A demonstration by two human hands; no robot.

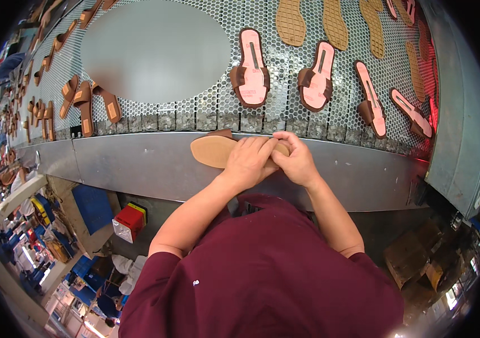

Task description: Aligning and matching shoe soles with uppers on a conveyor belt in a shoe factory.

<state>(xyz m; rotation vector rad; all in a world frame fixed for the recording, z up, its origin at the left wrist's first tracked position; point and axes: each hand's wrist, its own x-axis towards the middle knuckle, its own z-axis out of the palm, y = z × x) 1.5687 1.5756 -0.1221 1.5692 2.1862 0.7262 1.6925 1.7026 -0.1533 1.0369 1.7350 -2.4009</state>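
Observation:
A brown-strapped sandal with a tan sole (210, 152) lies sideways over the metal ledge in front of me. Around its middle my left hand (249, 159) is closed, fingers lying across the tan face. My right hand (298, 160) grips the right end of the same sandal, thumb and fingers bent over the rim. Part of the sandal is hidden beneath both hands. Just beyond, on the mesh belt, a pink-lined sandal with a brown strap (253, 84) lies nearest, and another pink-lined sandal (317, 81) lies to its right.
The perforated conveyor belt (211, 115) runs across beyond the metal ledge (138, 163). Tan soles (290, 22) lie at the far right. Several brown sandals (85, 104) sit at the left. A blue-grey machine housing (458, 112) borders the right. A red box (131, 219) is below left.

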